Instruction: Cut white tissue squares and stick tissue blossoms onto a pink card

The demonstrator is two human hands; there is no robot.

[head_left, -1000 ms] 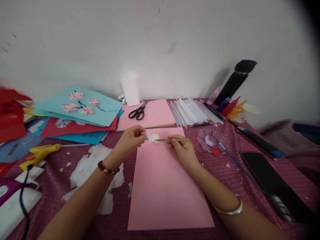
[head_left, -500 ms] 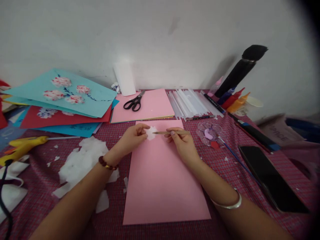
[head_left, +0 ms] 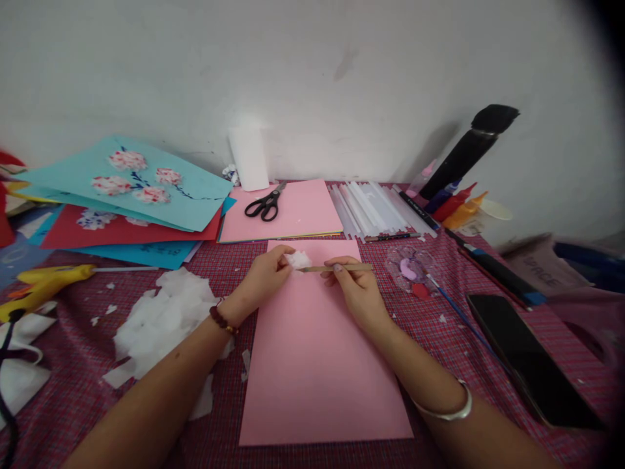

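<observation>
Near the top of a pink sheet of paper (head_left: 325, 365), my left hand (head_left: 267, 277) pinches the edge of a small crumpled piece of white tissue paper (head_left: 297, 259). My right hand (head_left: 354, 286) grips a wooden-coloured pencil (head_left: 319, 268) almost level, thumb on top. Its pointed end reaches left to the lower edge of the tissue, close to my left fingertips. Whether the tip touches the tissue or the sheet, I cannot tell. A heap of white tissue pieces (head_left: 166, 319) lies left of the sheet, beside my left forearm.
Black-handled scissors (head_left: 265, 205) rest on stacked coloured paper at the back. On the left are a yellow glue gun (head_left: 49, 283) and flower-decorated cards (head_left: 170, 212). Right are glue sticks (head_left: 374, 205), a paint palette (head_left: 407, 270), a blue paintbrush (head_left: 459, 309) and a phone (head_left: 530, 358).
The pencil tip has dropped slightly, to the tissue's lower edge. The tissue looks more bunched up. The whole view has shifted a little.
</observation>
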